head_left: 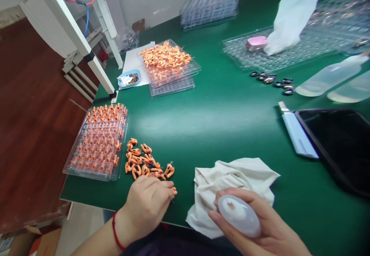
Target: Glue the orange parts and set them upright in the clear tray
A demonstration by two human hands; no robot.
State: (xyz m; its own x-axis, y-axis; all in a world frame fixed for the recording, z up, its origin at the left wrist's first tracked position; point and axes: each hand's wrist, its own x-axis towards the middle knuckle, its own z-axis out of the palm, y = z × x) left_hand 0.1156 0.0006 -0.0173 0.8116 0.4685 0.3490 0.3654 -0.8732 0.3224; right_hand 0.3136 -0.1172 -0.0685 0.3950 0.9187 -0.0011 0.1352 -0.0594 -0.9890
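**Bench inspection: both hands occupied**

While the left hand [147, 202] pinches one orange part [174, 190] beside the loose pile [146, 163], the right hand [260, 225] is clamped around a translucent bottle [239, 215] over the white cloth [231, 179] on the green table [219, 113].

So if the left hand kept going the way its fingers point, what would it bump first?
The left hand pinches one small orange piece, fingers pointing right. Going straight on, it would probably meet the white cloth first, though depth is hard to judge.
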